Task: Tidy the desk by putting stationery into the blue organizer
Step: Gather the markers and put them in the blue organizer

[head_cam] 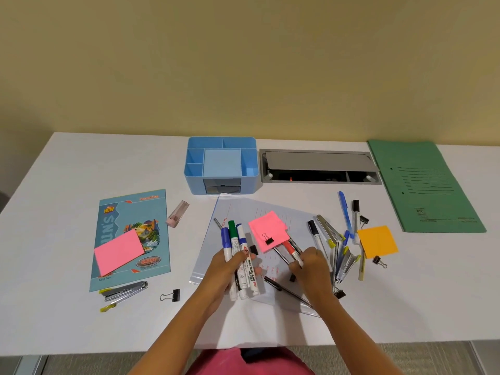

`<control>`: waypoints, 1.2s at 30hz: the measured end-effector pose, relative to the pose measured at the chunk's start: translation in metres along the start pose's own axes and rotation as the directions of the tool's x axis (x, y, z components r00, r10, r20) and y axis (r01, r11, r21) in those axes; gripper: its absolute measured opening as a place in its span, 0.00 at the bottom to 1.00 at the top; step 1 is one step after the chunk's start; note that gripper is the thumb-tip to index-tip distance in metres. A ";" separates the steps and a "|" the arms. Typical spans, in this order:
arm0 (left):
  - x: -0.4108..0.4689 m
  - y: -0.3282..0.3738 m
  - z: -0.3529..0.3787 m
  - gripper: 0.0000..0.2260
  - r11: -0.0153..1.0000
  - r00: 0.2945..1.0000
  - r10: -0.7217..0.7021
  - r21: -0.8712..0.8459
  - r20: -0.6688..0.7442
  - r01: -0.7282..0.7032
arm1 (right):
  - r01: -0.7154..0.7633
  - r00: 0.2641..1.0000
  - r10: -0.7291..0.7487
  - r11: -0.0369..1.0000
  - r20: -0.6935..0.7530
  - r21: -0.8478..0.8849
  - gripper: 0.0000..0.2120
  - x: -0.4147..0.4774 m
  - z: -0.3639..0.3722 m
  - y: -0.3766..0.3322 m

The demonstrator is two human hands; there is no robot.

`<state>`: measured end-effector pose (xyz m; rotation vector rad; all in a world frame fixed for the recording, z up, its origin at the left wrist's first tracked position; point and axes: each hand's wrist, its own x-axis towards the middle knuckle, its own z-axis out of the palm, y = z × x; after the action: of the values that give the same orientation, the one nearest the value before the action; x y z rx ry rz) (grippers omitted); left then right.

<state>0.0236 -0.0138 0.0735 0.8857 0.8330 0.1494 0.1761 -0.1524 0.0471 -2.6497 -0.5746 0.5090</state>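
Note:
The blue organizer [220,165] stands at the back middle of the white desk [67,163], its compartments showing nothing but a light blue pad. My left hand [226,269] grips a bundle of whiteboard markers [238,247] with blue and green caps. My right hand [309,262] pinches a red-capped marker [290,250] lying on a pale clear file [216,239], beside a pink sticky pad [267,230] with a black binder clip [269,240] on it.
Pens, staplers and clips [341,239] lie scattered on the right beside an orange sticky pad [377,240]. A green folder [424,185] lies far right, a grey cable hatch [319,166] behind. Left: a notebook [132,234] with a pink pad, an eraser [177,213], a stapler [124,292], a binder clip [171,295].

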 end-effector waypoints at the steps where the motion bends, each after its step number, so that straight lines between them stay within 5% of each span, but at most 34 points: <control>1: 0.001 0.000 -0.001 0.10 1.000 1.000 0.002 -0.012 0.007 -0.002 | -0.008 0.999 0.009 0.998 -0.034 0.054 0.08 -0.002 -0.003 -0.001; 8: 0.003 -0.002 0.007 0.11 1.000 1.000 0.018 0.019 0.006 -0.018 | 0.019 1.000 -0.017 0.908 -0.008 0.419 0.03 -0.026 -0.018 -0.045; 15: 0.008 -0.003 0.019 0.17 0.993 0.995 0.080 0.088 -0.064 -0.074 | 0.196 0.977 -0.211 0.820 -0.035 0.538 0.07 -0.048 -0.006 -0.078; 21: 0.010 -0.001 0.011 0.11 0.992 0.990 0.096 0.096 -0.105 -0.086 | 0.161 0.970 -0.238 0.760 0.040 0.630 0.10 -0.041 -0.006 -0.071; 27: 0.008 0.004 0.010 0.09 0.994 0.994 0.096 0.048 -0.046 -0.094 | 0.079 0.993 -0.022 0.856 -0.115 0.510 0.09 0.003 -0.008 -0.021; 31: 0.007 -0.001 0.012 0.08 0.996 0.995 0.076 0.046 -0.069 -0.073 | 0.016 0.976 0.016 0.990 -0.216 0.144 0.10 0.030 -0.007 0.016; 36: 0.006 -0.006 0.013 0.09 0.997 0.997 0.048 0.065 -0.066 -0.044 | -0.003 0.986 -0.020 0.990 -0.164 -0.138 0.17 0.038 -0.008 0.030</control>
<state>0.0357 -0.0238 0.0700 0.9639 0.8848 0.1952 0.2216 -0.1623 0.0313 -2.7839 -0.5890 0.2516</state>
